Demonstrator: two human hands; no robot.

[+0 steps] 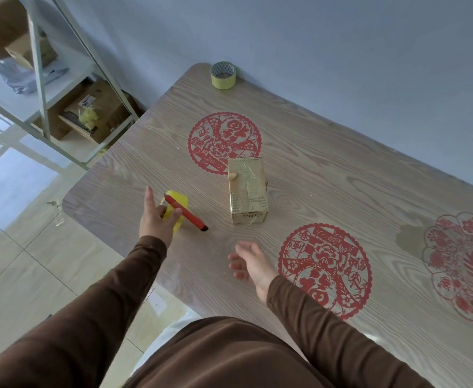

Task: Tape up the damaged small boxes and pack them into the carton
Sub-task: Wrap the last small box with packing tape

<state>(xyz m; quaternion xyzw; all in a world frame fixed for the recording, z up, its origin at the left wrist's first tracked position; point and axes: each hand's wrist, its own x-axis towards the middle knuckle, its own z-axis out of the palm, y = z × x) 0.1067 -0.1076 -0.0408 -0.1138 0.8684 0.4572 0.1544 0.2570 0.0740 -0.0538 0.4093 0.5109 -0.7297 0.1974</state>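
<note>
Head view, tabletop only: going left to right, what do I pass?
Left hand holding the red cutter and yellow tape roll → gold small box → red paper-cut → faded paper-cut.

We see a desk [327,169] of pale wood grain under a clear glossy film. Flat red paper cutouts [324,270] lie beneath that sheen. The small box [247,191] looks like shiny gold foil card, creased and wrapped in glossy tape. Near the far corner the tape roll [223,75] seems matt yellowish. The red cutter [186,212] looks like smooth plastic. Our brown sleeves [327,317] are soft matt cloth.
</note>
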